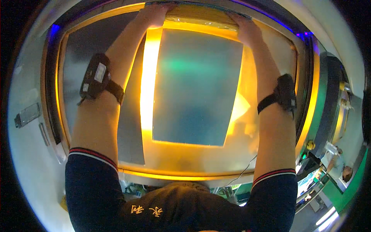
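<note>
Both my arms stretch far forward over a framed, yellow-lit surface point(201, 158). At its far edge lies a long, shiny yellow bar-like thing point(201, 17) with a dark top; its exact kind I cannot make out. My left hand point(156, 16) is closed around its left end, and my right hand point(247, 30) around its right end. The fingertips of both are partly hidden. Between my forearms lies a smooth grey-teal rectangular panel point(197, 89) with a greenish reflection. A glowing pale strip point(148, 85) runs along its left side.
A dark grey sheet point(131, 127) lies under my left forearm. The raised frame point(309, 96) borders the surface. Black strapped boxes sit on my left forearm point(94, 75) and right forearm point(285, 92). A cable point(240, 176) crosses the near edge. Another person point(340, 168) is at far right.
</note>
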The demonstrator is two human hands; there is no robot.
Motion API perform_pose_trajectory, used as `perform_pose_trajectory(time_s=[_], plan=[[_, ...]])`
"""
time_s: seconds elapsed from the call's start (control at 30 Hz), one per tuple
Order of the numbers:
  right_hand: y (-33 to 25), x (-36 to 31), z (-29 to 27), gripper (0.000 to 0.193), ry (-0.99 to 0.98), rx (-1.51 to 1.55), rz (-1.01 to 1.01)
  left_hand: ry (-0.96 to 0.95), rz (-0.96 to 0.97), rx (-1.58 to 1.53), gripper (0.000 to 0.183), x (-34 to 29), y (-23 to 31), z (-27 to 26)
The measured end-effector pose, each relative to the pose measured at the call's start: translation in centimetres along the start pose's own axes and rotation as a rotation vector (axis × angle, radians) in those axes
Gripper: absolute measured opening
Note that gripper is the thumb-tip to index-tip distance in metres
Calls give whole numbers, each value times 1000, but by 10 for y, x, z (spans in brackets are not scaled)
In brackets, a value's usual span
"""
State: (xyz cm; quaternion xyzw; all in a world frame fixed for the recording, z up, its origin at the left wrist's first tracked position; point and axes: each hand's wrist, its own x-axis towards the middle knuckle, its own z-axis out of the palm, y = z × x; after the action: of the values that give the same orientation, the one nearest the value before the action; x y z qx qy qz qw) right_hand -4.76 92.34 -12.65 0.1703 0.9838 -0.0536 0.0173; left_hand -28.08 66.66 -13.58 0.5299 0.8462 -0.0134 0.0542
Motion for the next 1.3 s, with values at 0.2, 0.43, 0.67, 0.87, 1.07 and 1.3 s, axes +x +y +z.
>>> perform_pose_trajectory(time_s=[0.2,0.43,0.67,0.87,1.07,1.3], plan=[[11,-46,8,75,13,-101,-30,0,-114,36,72,-13,47,-2],[-58,-187,26,73,0,-137,-75,-120,-145,5,59,-179,97,2],[-154,-525,-5,64,-302,1,-236,-521,-62,-150,69,-476,248,-26],[-169,-565,-5,60,-204,189,-63,-482,-42,-92,80,-515,276,-22],[-138,-596,-13,56,-288,189,-70,-549,-68,-54,85,-524,322,3],[-65,-450,-6,59,60,82,-92,-97,-163,-206,61,-354,271,4]])
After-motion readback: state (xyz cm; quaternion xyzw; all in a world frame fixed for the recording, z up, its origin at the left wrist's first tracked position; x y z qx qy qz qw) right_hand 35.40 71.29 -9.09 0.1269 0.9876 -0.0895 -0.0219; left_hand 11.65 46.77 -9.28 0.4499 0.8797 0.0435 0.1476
